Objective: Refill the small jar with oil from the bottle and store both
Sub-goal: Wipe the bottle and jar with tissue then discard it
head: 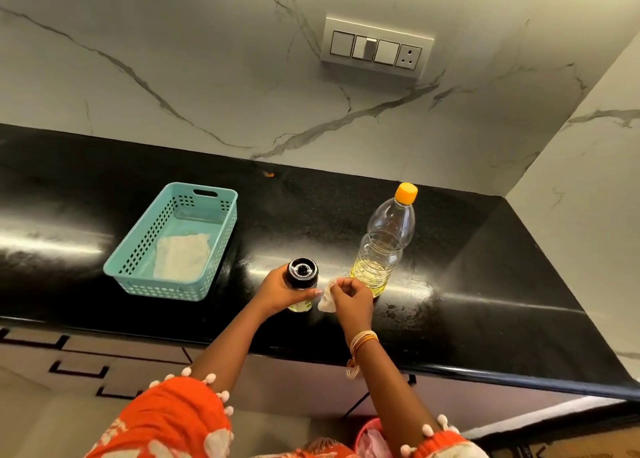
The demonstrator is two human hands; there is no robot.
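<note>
While left hand [277, 293] grips small jar [300, 281] at lower centre, right hand [349, 300] pinches tissue [326, 301]; bottle [384, 246] capped, just right. Risk: oily glass slips, jar tips on desk [450, 284].

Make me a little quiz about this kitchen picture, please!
1. True or false: the oil bottle has its orange cap on.
2. What lies inside the teal basket? A) a spoon B) a white cloth C) a lemon
3. Fill in: the left hand grips the small ____.

Key:
1. True.
2. B, the white cloth.
3. Jar: the small jar with a black lid. The right hand pinches a crumpled tissue beside it.
</note>
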